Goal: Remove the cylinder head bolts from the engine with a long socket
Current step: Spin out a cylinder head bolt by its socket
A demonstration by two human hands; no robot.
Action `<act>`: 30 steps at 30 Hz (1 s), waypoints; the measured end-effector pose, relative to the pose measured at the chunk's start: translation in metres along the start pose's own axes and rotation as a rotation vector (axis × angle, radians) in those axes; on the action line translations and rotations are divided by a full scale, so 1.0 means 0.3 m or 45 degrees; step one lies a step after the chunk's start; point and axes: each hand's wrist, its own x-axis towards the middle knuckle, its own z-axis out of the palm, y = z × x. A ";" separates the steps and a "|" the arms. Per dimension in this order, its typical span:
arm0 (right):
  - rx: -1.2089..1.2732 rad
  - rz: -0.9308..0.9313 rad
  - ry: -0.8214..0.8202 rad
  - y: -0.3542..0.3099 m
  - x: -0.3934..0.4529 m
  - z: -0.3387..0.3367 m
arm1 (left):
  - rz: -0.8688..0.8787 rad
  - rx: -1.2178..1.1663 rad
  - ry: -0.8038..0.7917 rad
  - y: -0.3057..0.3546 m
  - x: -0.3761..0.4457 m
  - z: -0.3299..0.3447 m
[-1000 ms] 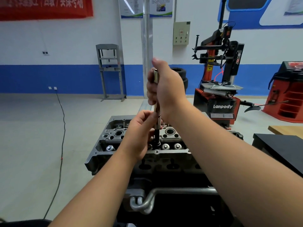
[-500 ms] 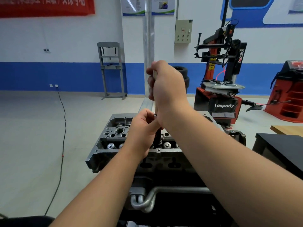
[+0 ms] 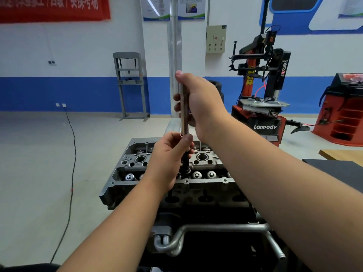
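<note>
The long rod has been lifted higher than a moment ago, so more of it is seen between the two hands. Its top is gripped by the right hand and its lower part is pinched by the left hand, above the engine. A bolt is probably being pulled out; the bolt itself cannot be seen.

White-blue wall, grey floor, red tyre changer.

My single head-worn camera looks forward and slightly down, close over the engine, facing the workshop's far wall.
</note>
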 end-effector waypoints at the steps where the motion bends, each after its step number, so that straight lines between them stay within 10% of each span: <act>1: -0.074 -0.037 0.054 0.002 0.001 0.015 | 0.011 0.018 0.037 -0.001 0.000 0.003; 11: 0.139 0.083 -0.389 -0.002 0.020 -0.006 | -0.040 -0.010 -0.200 0.007 -0.002 -0.016; 22: -0.059 -0.109 0.105 0.001 -0.017 0.078 | 0.007 0.018 0.001 -0.027 0.021 -0.018; 27: 0.157 0.044 -0.405 -0.001 0.000 0.014 | -0.034 -0.098 -0.237 -0.003 0.002 -0.025; 30: 0.197 0.083 -0.365 -0.001 0.002 0.004 | -0.031 -0.062 -0.153 0.000 0.000 -0.018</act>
